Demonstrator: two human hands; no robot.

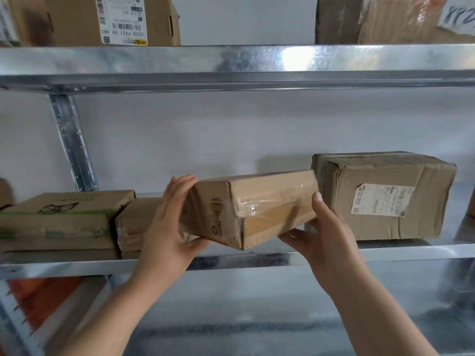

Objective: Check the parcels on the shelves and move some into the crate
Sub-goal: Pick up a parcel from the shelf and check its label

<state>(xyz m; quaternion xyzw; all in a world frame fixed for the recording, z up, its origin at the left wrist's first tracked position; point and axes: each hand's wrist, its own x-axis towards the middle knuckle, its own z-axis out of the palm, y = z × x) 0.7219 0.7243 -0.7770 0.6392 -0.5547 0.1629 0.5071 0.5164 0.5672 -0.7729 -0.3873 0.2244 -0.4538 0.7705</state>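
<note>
Parcel (262, 201) tilted, just left of labelled box (385, 201). Left hand (164, 227) wraps its far end, fingers together; right hand (326, 235) cups near end, thumb up. We'd rotate slowly, hunting its label.

A plain white wall (205, 140) fills the background.

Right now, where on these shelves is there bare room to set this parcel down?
Middle shelf: the gap between the small box and the large labelled box, behind the held parcel, looks bare, though partly hidden. Upper shelf: a gap between the barcode box and the handwritten-label box. Crowded at left: the cat-logo box sits close beside the small box.
</note>
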